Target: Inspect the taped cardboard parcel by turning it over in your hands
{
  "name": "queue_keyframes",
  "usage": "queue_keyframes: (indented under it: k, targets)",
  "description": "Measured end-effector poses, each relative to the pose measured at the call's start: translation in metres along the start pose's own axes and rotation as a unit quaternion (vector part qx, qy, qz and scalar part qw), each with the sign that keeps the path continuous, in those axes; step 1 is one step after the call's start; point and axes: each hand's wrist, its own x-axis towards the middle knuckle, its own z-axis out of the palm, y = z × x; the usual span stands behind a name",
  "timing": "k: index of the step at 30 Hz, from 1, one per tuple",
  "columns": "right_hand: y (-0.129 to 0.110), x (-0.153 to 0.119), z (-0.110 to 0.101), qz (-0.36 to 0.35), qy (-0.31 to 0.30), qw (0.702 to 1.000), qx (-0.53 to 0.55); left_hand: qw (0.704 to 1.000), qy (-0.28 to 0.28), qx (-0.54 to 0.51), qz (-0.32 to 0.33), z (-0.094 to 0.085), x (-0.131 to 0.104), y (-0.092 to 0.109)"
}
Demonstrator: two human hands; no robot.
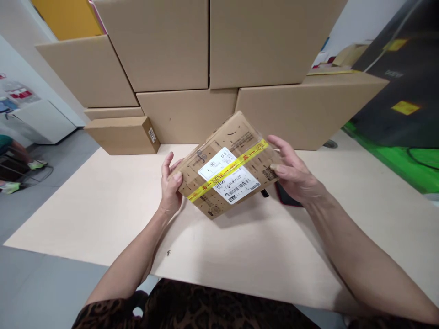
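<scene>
Between my two hands a flat brown cardboard box [224,141] is held tilted above the table. Yellow printed tape [197,193] runs across its face, over a white shipping label [242,183] with barcodes. My left hand [171,187] grips the box's left corner, thumb on the near face. At the opposite end, my right hand [295,173] clasps the right corner, thumb below the tape and the other fingers along the edge. Partly hidden under the box and my right hand, a dark flat object with a red edge [288,199] lies on the table.
Large cardboard boxes [168,45] are stacked along the back of the pale table [85,205]. A smaller closed carton [120,137] stands at the back left. Beyond the right side are a dark panel [387,91] and a green surface [387,160]. Part of another person [15,151] shows at far left.
</scene>
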Motion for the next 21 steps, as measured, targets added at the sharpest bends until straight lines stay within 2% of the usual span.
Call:
queue_keyframes:
  k: [4,8,12,16,18,21]
  targets:
    - [-0.005,-0.005,0.003,0.028,-0.067,0.996,-0.053,1.000,-0.004,-0.002,-0.004,-0.001,0.002,0.003]
    - [-0.008,-0.011,0.010,0.050,-0.095,0.994,-0.027,1.000,-0.008,0.017,0.009,0.000,0.001,0.006]
    - [0.000,-0.010,0.016,-0.010,-0.056,0.998,-0.013,1.000,-0.007,-0.006,-0.002,0.005,-0.001,0.008]
    - [0.010,-0.009,0.019,-0.078,-0.027,0.996,-0.018,0.997,-0.051,-0.026,-0.042,0.014,-0.005,0.003]
    - [0.014,-0.010,0.020,-0.112,-0.021,0.993,-0.024,0.994,-0.067,-0.039,-0.078,0.018,-0.006,0.000]
    - [0.019,-0.009,0.018,-0.141,-0.035,0.988,-0.046,0.991,-0.053,-0.065,-0.107,0.023,-0.007,0.001]
